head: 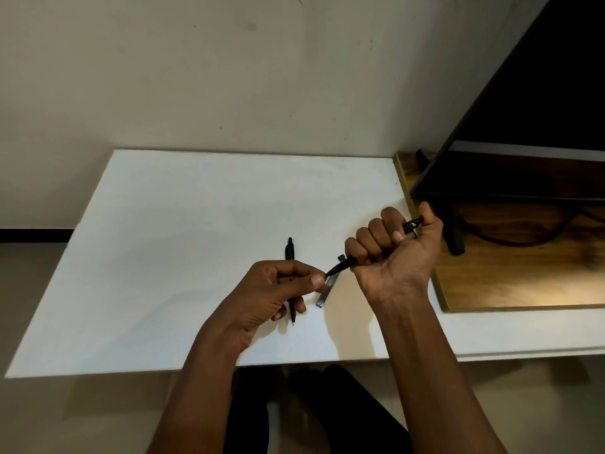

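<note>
Black pen (343, 265) gripped in right hand (393, 253), tip pinched by left hand (278, 290)

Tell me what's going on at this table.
A person is working on a black pen with bare hands. The right hand grips its barrel in a fist above the white table. The left hand pinches its tip end between thumb and forefinger, apparently to pull or twist something there. A second pen lies on the table, partly hidden by the left hand, with a small grey strip lying beside it. A dark screen stands at the right.
</note>
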Tool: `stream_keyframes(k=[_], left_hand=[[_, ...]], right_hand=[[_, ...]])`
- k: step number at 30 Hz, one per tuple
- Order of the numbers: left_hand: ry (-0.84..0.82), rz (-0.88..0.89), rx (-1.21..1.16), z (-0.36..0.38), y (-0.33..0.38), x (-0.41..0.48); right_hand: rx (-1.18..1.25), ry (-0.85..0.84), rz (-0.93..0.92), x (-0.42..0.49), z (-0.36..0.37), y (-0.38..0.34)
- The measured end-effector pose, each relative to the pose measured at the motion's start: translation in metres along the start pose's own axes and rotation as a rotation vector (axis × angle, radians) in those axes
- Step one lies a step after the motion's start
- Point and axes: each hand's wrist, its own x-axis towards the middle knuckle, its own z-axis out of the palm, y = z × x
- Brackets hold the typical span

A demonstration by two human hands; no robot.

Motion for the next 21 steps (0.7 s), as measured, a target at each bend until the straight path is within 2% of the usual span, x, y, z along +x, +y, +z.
stream_keyframes(k=[4, 8, 10, 13, 14, 17, 21], left_hand=[[0.051, -0.016, -0.007, 0.000, 0.000, 0.001], [0.083, -0.021, -0.019, 0.000, 0.000, 0.002], [0.098, -0.022, -0.028, -0.001, 0.000, 0.002], [0.111, -0.019, -0.034, -0.002, 0.000, 0.002], [0.113, -0.019, -0.039, -0.002, 0.000, 0.002], [0.115, -0.022, -0.045, -0.002, 0.000, 0.002], [0.116, -0.025, -0.041, -0.001, 0.000, 0.002]], right_hand=[[-0.195, -0.081, -0.052, -0.001, 0.006, -0.001], [-0.270, -0.135, -0.019, 0.000, 0.006, -0.001], [-0.195, -0.182, 0.033, 0.000, 0.005, -0.004], [0.139, -0.310, 0.071, -0.001, -0.001, -0.014], [0.153, -0.323, 0.067, 0.000, -0.003, -0.017], [-0.143, -0.235, 0.062, 0.000, -0.006, -0.018], [-0.002, -0.249, 0.094, 0.003, -0.009, -0.014]])
